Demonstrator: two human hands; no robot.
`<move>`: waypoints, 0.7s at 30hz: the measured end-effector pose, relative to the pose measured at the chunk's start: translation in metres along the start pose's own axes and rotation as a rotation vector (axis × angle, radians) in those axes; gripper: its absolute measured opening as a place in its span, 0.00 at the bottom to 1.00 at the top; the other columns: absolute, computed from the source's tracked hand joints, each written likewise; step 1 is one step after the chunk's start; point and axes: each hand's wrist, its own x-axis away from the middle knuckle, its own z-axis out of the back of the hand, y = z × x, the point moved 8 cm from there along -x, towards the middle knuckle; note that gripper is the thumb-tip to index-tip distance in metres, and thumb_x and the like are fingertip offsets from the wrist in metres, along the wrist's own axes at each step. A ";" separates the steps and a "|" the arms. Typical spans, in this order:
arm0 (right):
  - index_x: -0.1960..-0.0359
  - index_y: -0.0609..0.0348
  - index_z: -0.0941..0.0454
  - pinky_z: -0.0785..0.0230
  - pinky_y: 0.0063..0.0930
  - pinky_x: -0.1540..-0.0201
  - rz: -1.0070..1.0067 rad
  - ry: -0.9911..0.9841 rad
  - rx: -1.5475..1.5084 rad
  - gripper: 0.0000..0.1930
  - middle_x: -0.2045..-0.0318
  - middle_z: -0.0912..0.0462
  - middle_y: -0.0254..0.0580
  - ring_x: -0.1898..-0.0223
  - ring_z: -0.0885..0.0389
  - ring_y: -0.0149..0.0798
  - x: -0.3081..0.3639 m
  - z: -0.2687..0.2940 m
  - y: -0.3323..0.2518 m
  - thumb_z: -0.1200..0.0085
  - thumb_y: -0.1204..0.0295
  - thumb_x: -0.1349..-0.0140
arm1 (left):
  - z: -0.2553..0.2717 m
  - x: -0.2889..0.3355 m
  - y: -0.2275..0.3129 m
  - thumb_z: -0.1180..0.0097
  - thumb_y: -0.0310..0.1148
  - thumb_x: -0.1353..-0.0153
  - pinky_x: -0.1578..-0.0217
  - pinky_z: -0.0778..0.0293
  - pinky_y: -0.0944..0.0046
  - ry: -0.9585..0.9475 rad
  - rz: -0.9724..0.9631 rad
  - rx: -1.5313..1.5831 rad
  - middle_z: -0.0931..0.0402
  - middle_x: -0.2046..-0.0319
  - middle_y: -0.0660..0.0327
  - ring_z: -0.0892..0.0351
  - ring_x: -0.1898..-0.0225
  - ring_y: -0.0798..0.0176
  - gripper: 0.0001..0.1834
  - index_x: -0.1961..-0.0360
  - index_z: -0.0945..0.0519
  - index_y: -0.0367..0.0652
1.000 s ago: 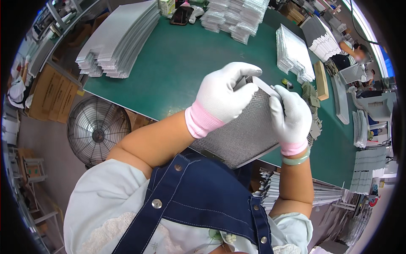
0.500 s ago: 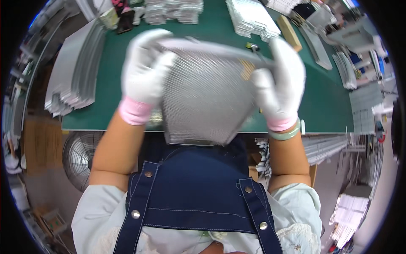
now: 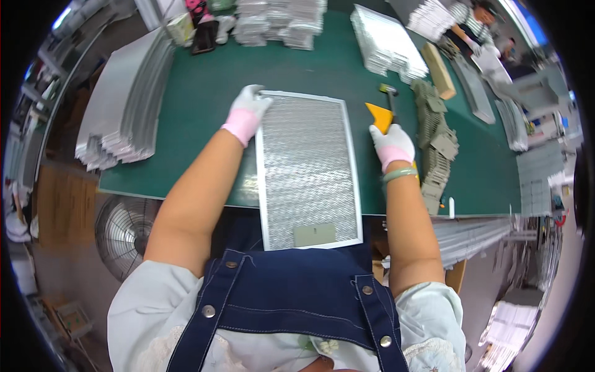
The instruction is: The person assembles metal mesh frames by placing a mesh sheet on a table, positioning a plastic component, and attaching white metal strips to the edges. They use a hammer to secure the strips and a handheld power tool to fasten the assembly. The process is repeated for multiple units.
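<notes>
A rectangular metal mesh filter panel (image 3: 307,161) with a thin silver frame lies in front of me, its near end past the table edge against my apron. A small grey-green plate (image 3: 314,235) sits at its near end. My left hand (image 3: 250,105), in a white glove with a pink cuff, is closed on the panel's far left corner. To the right of the panel, my gloved right hand (image 3: 394,146) is closed around a yellow scraper (image 3: 379,116), whose flat blade points away from me.
A row of grey-green plastic pieces (image 3: 437,146) lies right of my right hand, near a hammer-like tool (image 3: 389,96). Stacked silver panels (image 3: 124,102) stand left; more stacks (image 3: 387,40) are at the back beside a wooden block (image 3: 439,70). A co-worker (image 3: 474,28) is at the far right.
The panel has come down from between my raised hands onto the table edge. My left hand stays at its corner; my right hand has left it and taken hold of the yellow scraper.
</notes>
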 end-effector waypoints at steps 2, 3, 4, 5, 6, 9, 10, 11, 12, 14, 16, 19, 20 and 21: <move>0.56 0.68 0.25 0.26 0.46 0.50 -0.061 -0.039 -0.037 0.28 0.60 0.16 0.63 0.55 0.17 0.59 -0.019 -0.006 -0.005 0.37 0.53 0.46 | 0.001 0.004 0.000 0.37 0.36 0.44 0.43 0.30 0.62 -0.050 0.005 0.098 0.25 0.46 0.44 0.24 0.45 0.53 0.36 0.37 0.33 0.31; 0.56 0.68 0.25 0.26 0.44 0.50 -0.060 -0.031 -0.110 0.26 0.60 0.16 0.63 0.55 0.17 0.59 -0.026 -0.008 -0.009 0.36 0.57 0.47 | 0.000 0.002 -0.007 0.37 0.35 0.45 0.43 0.30 0.63 -0.086 0.026 0.124 0.25 0.46 0.45 0.24 0.45 0.54 0.36 0.36 0.33 0.31; 0.56 0.68 0.24 0.26 0.43 0.50 -0.062 -0.025 -0.177 0.25 0.60 0.16 0.63 0.54 0.17 0.59 -0.033 -0.011 -0.009 0.34 0.61 0.49 | -0.003 0.000 -0.013 0.37 0.34 0.45 0.43 0.30 0.64 -0.126 0.048 0.159 0.25 0.46 0.45 0.25 0.45 0.55 0.37 0.36 0.34 0.31; 0.56 0.69 0.23 0.26 0.41 0.49 -0.113 -0.122 -0.305 0.24 0.60 0.16 0.62 0.55 0.17 0.58 -0.044 -0.028 0.002 0.34 0.64 0.50 | -0.006 0.001 -0.011 0.36 0.32 0.47 0.43 0.30 0.64 -0.155 0.082 0.225 0.26 0.45 0.47 0.25 0.46 0.56 0.39 0.34 0.35 0.31; 0.56 0.69 0.23 0.26 0.40 0.49 -0.163 -0.224 -0.433 0.23 0.60 0.17 0.62 0.55 0.17 0.57 -0.045 -0.039 -0.002 0.34 0.67 0.51 | -0.008 0.001 -0.012 0.36 0.31 0.47 0.43 0.31 0.64 -0.158 0.068 0.278 0.28 0.43 0.46 0.26 0.45 0.56 0.40 0.34 0.36 0.31; 0.54 0.66 0.23 0.25 0.40 0.52 0.121 -0.008 -0.547 0.17 0.62 0.16 0.59 0.58 0.17 0.58 -0.031 -0.020 -0.047 0.41 0.70 0.44 | -0.008 -0.001 -0.026 0.37 0.30 0.47 0.40 0.32 0.63 -0.121 0.076 0.299 0.30 0.40 0.45 0.27 0.41 0.55 0.39 0.33 0.37 0.33; 0.53 0.65 0.23 0.25 0.40 0.53 0.237 0.112 -0.544 0.16 0.63 0.16 0.58 0.58 0.17 0.58 -0.015 -0.004 -0.069 0.43 0.71 0.42 | 0.000 0.009 -0.002 0.37 0.29 0.47 0.41 0.31 0.63 -0.126 0.100 0.243 0.30 0.40 0.45 0.27 0.41 0.54 0.39 0.33 0.37 0.33; 0.51 0.63 0.24 0.25 0.42 0.55 0.370 0.135 -0.399 0.16 0.64 0.17 0.56 0.60 0.16 0.58 0.005 0.007 -0.106 0.46 0.73 0.41 | 0.000 0.007 -0.005 0.37 0.29 0.47 0.41 0.31 0.63 -0.128 0.113 0.296 0.30 0.40 0.45 0.27 0.41 0.54 0.39 0.33 0.37 0.33; 0.49 0.61 0.25 0.24 0.44 0.57 0.488 0.153 -0.250 0.16 0.65 0.17 0.55 0.61 0.16 0.58 0.032 0.016 -0.142 0.49 0.74 0.40 | -0.004 0.007 -0.010 0.38 0.29 0.47 0.40 0.31 0.62 -0.146 0.129 0.350 0.30 0.41 0.45 0.27 0.42 0.54 0.40 0.33 0.37 0.33; 0.43 0.61 0.29 0.22 0.44 0.62 0.579 -0.080 0.151 0.21 0.67 0.18 0.52 0.66 0.15 0.54 0.071 0.000 -0.188 0.50 0.73 0.39 | -0.002 0.011 -0.005 0.38 0.30 0.47 0.40 0.31 0.63 -0.182 0.142 0.325 0.30 0.41 0.44 0.27 0.42 0.54 0.40 0.32 0.39 0.33; 0.40 0.63 0.31 0.22 0.42 0.66 0.673 -0.049 0.284 0.24 0.67 0.17 0.51 0.69 0.14 0.50 0.087 -0.019 -0.213 0.51 0.71 0.38 | -0.003 0.006 -0.007 0.39 0.30 0.47 0.40 0.31 0.63 -0.197 0.123 0.306 0.30 0.41 0.44 0.27 0.42 0.54 0.41 0.32 0.40 0.33; 0.38 0.69 0.34 0.22 0.40 0.65 0.651 -0.124 0.278 0.25 0.68 0.15 0.48 0.68 0.13 0.47 0.078 -0.035 -0.243 0.53 0.72 0.36 | -0.009 0.003 -0.019 0.38 0.31 0.46 0.41 0.31 0.63 -0.202 0.106 0.320 0.30 0.41 0.44 0.27 0.42 0.54 0.42 0.31 0.41 0.33; 0.38 0.70 0.34 0.22 0.40 0.65 0.638 -0.152 0.263 0.25 0.68 0.14 0.48 0.68 0.13 0.46 0.073 -0.038 -0.249 0.53 0.72 0.36 | -0.010 0.005 -0.015 0.38 0.31 0.47 0.41 0.31 0.63 -0.214 0.115 0.354 0.30 0.41 0.44 0.27 0.42 0.54 0.42 0.31 0.41 0.33; 0.40 0.72 0.32 0.21 0.39 0.65 0.645 -0.123 0.260 0.23 0.68 0.14 0.48 0.68 0.12 0.46 0.070 -0.038 -0.256 0.53 0.72 0.35 | -0.009 0.005 -0.012 0.38 0.31 0.47 0.41 0.31 0.63 -0.218 0.124 0.383 0.30 0.41 0.43 0.27 0.42 0.54 0.43 0.31 0.42 0.33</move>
